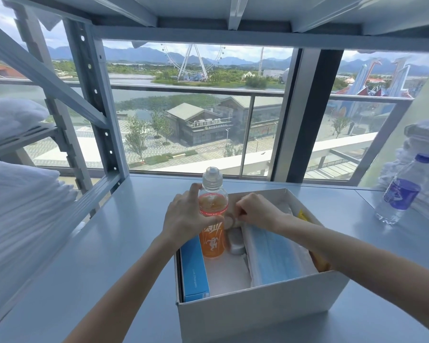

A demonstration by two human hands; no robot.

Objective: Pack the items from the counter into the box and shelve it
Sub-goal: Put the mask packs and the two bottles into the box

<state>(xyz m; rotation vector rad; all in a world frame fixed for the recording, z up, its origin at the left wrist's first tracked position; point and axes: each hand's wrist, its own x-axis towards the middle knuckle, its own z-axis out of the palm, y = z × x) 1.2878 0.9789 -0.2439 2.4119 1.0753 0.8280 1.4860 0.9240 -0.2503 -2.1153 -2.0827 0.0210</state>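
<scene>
A white open-topped cardboard box sits on the pale blue-grey metal tabletop, close in front of the person, with a window behind it. The left hand reaches over the box's far left corner, its grip clamped round the upper body of an orange drink bottle with a clear plastic cap. The bottle stands upright inside the box near the back, with its neck and cap rising above the box's rim. Just left of the bottle, a flat blue carton stands on edge along the box's left wall. The right hand is over the middle of the box at the back, just beside the bottle, with its fingers curled downward. Whether its grip holds anything I cannot tell, since the fingertips are hidden behind the knuckles. Below that hand lies a small grey rounded object, and to its right a clear-wrapped pack of light blue face masks leans lengthwise in the box. A yellow packet and something orange-brown show along the right wall. Well apart on the right of the tabletop stands a clear water bottle with a blue label and blue cap. Folded white towels are stacked on the left.
</scene>
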